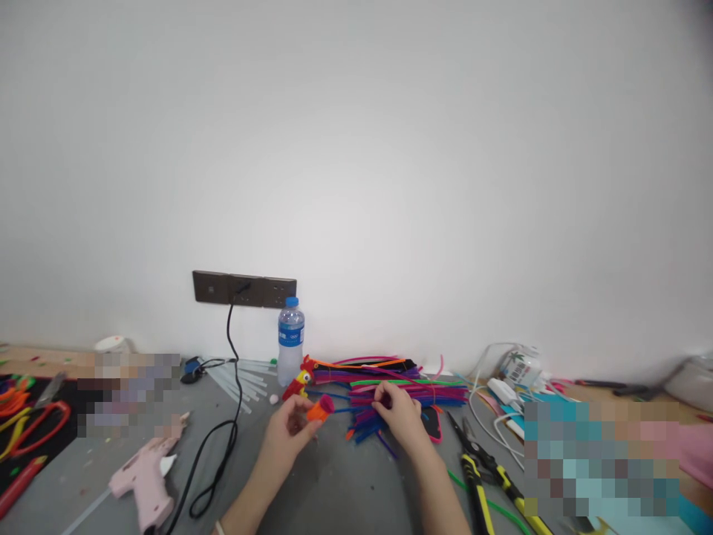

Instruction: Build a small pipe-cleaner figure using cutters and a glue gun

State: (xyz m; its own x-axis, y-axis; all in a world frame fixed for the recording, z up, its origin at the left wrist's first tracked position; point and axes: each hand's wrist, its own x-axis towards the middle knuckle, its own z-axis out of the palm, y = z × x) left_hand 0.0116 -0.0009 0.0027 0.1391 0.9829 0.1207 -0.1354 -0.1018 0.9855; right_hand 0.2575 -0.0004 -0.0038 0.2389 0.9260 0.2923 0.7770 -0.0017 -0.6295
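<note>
both hands are out over the gray counter (345, 494), in front of the water bottle (290, 351). the left hand (284, 431), nearer the bottle, is curled, thumb and fingers closed around an orange piece (318, 411) with a dark pink end, which sits in front of the bottle and a little to its right. the right hand (402, 416), farther right of the bottle, has thumb and fingertips drawn together above a pile of colored pipe cleaners (445, 394); i cannot tell whether it pinches anything. a red-and-yellow bird figure (301, 383) is just beside the bottle, at its front right. whitish glue sticks (228, 386) fan out left of the bottle, a black cord (240, 386) crossing them. a pink glue gun (145, 475) lies farther left, in front of the bottle, and yellow-and-black pliers (473, 475) lie well to the bottle's right.
</note>
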